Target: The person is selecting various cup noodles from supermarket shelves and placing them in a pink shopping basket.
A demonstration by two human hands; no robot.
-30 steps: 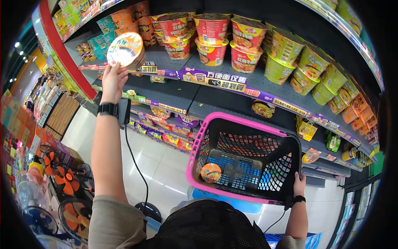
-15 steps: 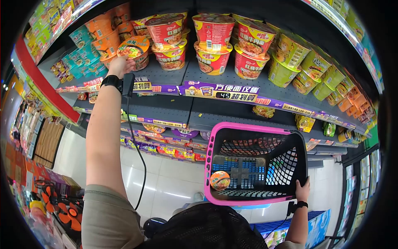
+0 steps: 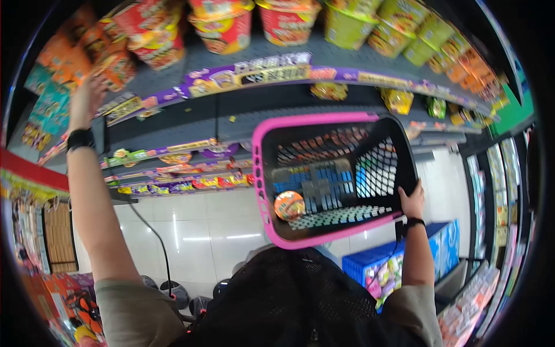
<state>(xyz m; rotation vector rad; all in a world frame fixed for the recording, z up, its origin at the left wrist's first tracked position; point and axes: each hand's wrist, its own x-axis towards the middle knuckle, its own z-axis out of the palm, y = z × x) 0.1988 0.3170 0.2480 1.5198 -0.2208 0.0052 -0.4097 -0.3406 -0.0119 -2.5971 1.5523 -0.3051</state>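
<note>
My left hand (image 3: 88, 103) reaches up to the shelf at the far left, its fingers smeared by motion. They overlap the lower left of an orange instant noodle bowl (image 3: 120, 70). Whether they grip it I cannot tell. My right hand (image 3: 412, 202) is closed on the right end of a black shopping basket with a pink rim (image 3: 259, 185), held tilted in front of me. Inside, near its lower left corner, rests one round orange-lidded noodle bowl (image 3: 289, 206).
Red noodle bowls (image 3: 221, 32) and green ones (image 3: 348, 26) stand stacked along the upper shelf, above a purple price strip (image 3: 205, 84). Lower shelves carry bagged noodles (image 3: 208, 183). A blue bin of packets (image 3: 370, 272) stands at lower right, and dark round objects (image 3: 176, 294) sit by my left arm.
The view has turned and dipped, so the shelf sits higher and farther left. My left hand has shifted left in view beside the orange bowl. My right hand keeps hold of the basket.
</note>
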